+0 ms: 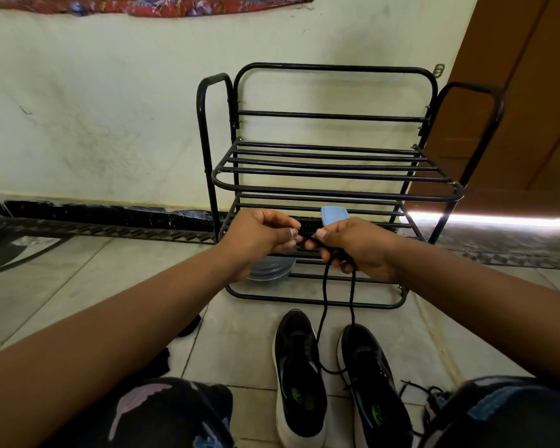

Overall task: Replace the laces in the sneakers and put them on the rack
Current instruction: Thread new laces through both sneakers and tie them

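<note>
A: Black cord lace (324,295), held up at mid-frame. Left hand (259,240) pinches one end between thumb and fingertip; right hand (353,245) has fingers curled round the lace just beside it. Both gripping, hands nearly touching.

B: Where does it run?

A: Two strands hang straight down from the right hand towards lower centre of the frame. They reach the two black sneakers on the floor. One strand drops to the right sneaker (374,383); the other loops between it and the left sneaker (299,376). Can't tell if it's threaded through any eyelet.

B: Axis?

A: Lace near vertical. Sneakers lie toes towards the rack (333,185), directly below the hands. Right hand is nearer the right sneaker.

B: Condition?

A: White soles, dark uppers, tongues open. Lacing looks unfinished, my read. Rack shelves above carry no sneakers.
</note>
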{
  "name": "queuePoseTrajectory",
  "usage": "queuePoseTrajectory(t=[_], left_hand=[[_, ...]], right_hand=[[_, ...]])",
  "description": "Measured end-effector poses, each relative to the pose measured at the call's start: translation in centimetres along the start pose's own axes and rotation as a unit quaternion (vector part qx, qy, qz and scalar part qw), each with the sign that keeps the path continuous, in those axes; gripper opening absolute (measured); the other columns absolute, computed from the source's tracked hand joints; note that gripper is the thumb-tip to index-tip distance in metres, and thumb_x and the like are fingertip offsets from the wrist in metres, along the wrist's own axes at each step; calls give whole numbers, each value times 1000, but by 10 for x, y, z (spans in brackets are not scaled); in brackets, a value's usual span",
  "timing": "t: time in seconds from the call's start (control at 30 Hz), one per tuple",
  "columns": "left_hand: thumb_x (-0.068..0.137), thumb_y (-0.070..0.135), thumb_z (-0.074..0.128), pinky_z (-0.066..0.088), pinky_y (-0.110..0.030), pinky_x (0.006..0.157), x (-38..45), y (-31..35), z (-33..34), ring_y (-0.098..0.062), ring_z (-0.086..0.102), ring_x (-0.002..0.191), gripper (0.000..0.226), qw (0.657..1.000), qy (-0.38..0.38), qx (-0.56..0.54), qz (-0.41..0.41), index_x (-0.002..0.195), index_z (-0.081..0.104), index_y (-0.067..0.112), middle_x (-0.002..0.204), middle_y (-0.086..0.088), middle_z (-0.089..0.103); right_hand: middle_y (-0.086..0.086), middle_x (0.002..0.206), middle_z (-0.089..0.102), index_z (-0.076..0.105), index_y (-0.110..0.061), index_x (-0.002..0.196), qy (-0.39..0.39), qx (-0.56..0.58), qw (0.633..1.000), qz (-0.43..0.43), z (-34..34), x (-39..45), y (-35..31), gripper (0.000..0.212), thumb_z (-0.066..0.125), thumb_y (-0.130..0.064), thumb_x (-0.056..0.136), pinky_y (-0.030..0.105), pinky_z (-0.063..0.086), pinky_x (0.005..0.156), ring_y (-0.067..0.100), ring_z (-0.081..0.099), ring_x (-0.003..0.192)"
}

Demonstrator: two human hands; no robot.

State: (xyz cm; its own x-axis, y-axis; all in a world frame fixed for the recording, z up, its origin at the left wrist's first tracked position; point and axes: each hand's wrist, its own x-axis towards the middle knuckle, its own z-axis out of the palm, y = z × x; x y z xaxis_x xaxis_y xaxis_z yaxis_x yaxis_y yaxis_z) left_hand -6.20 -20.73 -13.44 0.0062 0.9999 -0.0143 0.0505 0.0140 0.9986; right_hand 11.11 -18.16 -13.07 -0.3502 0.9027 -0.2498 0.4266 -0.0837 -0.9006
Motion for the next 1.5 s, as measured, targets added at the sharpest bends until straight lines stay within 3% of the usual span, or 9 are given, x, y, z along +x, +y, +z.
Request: queuePoseTrajectory(t=[0.23, 0.4, 0.47, 0.53, 0.67, 1.1, 1.2, 1.33, 1.5], left_hand=[[84, -5, 62, 57, -19, 63, -3, 4, 0, -10, 70, 67, 10, 1000, -4, 0, -6, 93, 65, -1, 81, -9, 69], [84, 1, 65, 57, -19, 58, -3, 4, 0, -9, 65, 60, 9, 999, -3, 45, -5, 93, 66, 2, 74, -9, 66], [84, 3, 66, 57, -19, 58, -3, 3, 0, -10, 64, 61, 10, 998, -6, 63, -2, 94, 67, 2, 73, -9, 66], [84, 4, 67, 57, -20, 58, -2, 3, -1, -10, 64, 62, 11, 998, -10, 66, 1, 95, 67, 2, 72, -8, 66], [84, 5, 66, 58, -22, 62, -2, 2, -1, -12, 66, 68, 12, 999, -24, 32, -6, 95, 66, 2, 78, -9, 67], [85, 11, 65, 50, -15, 58, 2, 0, 1, -14, 59, 89, 14, 1000, -22, -11, -4, 99, 67, 11, 100, -8, 66], [90, 15, 60, 51, -21, 67, 3, -1, 3, -14, 62, 91, 12, 1000, -24, -13, -14, 99, 66, 11, 101, -6, 67], [101, 9, 36, 54, -41, 82, 6, 9, 4, -27, 65, 93, 26, 959, 28, -263, -103, 91, 59, 3, 96, -14, 66], [95, -4, 26, 50, -24, 53, 16, 13, -12, -12, 54, 51, 30, 905, 183, -372, -99, 74, 45, 6, 64, -5, 49]], right_hand=[[2, 70, 62, 65, -10, 108, -29, -17, 999, -32, 1, -1, -1, 28, 52, -31, 96, 23, 34, 55, 12, 50, 63], [12, 80, 65, 67, -3, 94, 16, 22, 998, -62, 2, 6, 1, 18, 60, -19, 91, 33, 44, 94, 17, 59, 80], [11, 78, 62, 67, -4, 90, 4, 39, 997, -61, 2, 5, 1, 13, 61, -15, 90, 35, 48, 90, 20, 59, 81], [7, 70, 57, 65, -4, 91, -15, 42, 997, -57, 2, 3, 0, 11, 60, -13, 90, 32, 53, 74, 21, 59, 75], [1, 55, 48, 65, -3, 91, 13, 20, 997, -68, 4, 0, -3, 12, 57, -13, 93, 26, 46, 55, 13, 51, 57], [4, 60, 47, 66, -6, 87, -8, 64, 995, -71, 8, -5, -8, 14, 56, -13, 93, 27, 43, 59, 14, 47, 58], [3, 60, 46, 67, -4, 90, -9, 59, 996, -70, 8, -5, -8, 16, 56, -15, 93, 25, 43, 57, 14, 45, 57], [-2, 55, 35, 65, 1, 91, -6, 118, 992, -47, 5, -2, -7, 24, 51, -18, 96, 21, 30, 48, 10, 30, 50], [-8, 47, 35, 62, -7, 81, -14, 95, 995, -32, -9, 0, 2, 27, 47, -20, 99, 20, 23, 47, 7, 27, 46]])
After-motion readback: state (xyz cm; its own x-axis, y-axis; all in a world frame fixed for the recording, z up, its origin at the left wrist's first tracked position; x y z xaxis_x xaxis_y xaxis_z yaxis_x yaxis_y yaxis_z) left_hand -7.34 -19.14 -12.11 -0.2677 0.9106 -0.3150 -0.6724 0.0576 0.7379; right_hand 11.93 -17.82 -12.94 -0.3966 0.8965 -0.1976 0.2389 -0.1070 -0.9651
